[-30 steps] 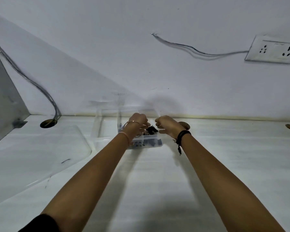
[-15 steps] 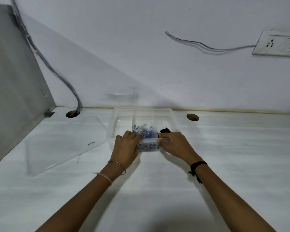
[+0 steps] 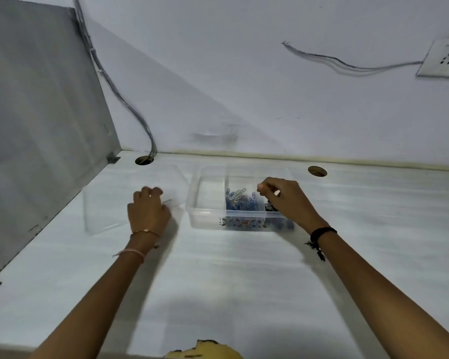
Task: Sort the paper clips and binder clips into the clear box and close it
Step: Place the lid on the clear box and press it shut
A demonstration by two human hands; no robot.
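The clear plastic compartment box [image 3: 205,218] sat at 12 o'clock on the white desk [image 3: 218,281], lid off. Blue paper clips [image 3: 240,200] were piled in its middle section. The black binder clips [image 3: 270,207] were at the 3 o'clock end, mostly covered by the right hand [image 3: 288,200]. That hand hovered over them with fingertips bunched; couldn't tell if it pinched a clip. The flat see-through lid [image 3: 106,203] lay at 9 o'clock of the box with the left hand [image 3: 148,211] curled on its right edge, and honestly I couldn't tell whether it gripped. I'd guess the lid's light, bendy and slick, so pinch an edge. Its outline was barely readable against the desk. Something yellow [image 3: 205,352] was cut off at 6 o'clock.
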